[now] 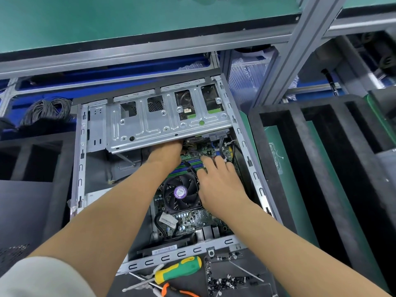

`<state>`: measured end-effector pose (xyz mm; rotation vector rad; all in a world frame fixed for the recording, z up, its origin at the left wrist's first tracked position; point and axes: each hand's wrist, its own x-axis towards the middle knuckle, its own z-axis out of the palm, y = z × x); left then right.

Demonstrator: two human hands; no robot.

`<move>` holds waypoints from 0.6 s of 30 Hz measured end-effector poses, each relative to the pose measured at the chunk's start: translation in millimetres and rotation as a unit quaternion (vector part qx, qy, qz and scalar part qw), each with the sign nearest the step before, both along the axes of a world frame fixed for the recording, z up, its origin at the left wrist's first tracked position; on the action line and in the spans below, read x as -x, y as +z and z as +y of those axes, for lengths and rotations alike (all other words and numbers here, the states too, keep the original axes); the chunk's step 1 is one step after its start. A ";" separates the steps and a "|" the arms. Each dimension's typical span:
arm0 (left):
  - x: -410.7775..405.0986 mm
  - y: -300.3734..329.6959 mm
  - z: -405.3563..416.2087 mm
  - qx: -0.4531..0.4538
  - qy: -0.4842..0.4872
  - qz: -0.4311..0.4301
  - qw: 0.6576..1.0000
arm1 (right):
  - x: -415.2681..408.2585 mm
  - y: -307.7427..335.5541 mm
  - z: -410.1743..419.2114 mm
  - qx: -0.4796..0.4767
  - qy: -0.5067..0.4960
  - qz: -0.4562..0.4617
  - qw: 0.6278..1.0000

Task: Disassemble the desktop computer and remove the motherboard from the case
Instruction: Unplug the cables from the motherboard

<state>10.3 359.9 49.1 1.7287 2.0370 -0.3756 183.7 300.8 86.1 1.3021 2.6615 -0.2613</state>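
— What have you got in front of you?

— One motherboard (188,219), green and crowded with small parts, lying flat in the open case (79,168) on the counter (285,168). I count one black cooler fan (181,192) with a purple label at its middle, and a row of blue and green memory slots (182,168) just beyond it.

— And the hands?

— Two. My left hand (167,152) reaches under the silver drive cage (150,123) at the far end; its fingers are hidden there, so I cannot tell whether they hold anything. My right hand (216,183) lies over the board right of the fan, fingers loosely spread and touching the black cables (222,144); no clear grip shows.

— Anything nearer?

— One green-and-yellow screwdriver (179,269) at the near edge, a second orange-handled tool (171,291) cut off by the frame, and a scatter of loose screws (227,279), too many and too small to count.
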 end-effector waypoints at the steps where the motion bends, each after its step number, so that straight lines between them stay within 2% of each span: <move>1: -0.6 0.3 -0.8 -0.002 -0.002 0.004 1.000 | -0.1 0.0 0.0 -0.001 0.000 0.001 1.000; 18: -0.1 11.7 -3.2 -0.064 -0.024 0.031 0.997 | 0.0 -0.2 -1.5 -0.006 0.000 -0.002 1.000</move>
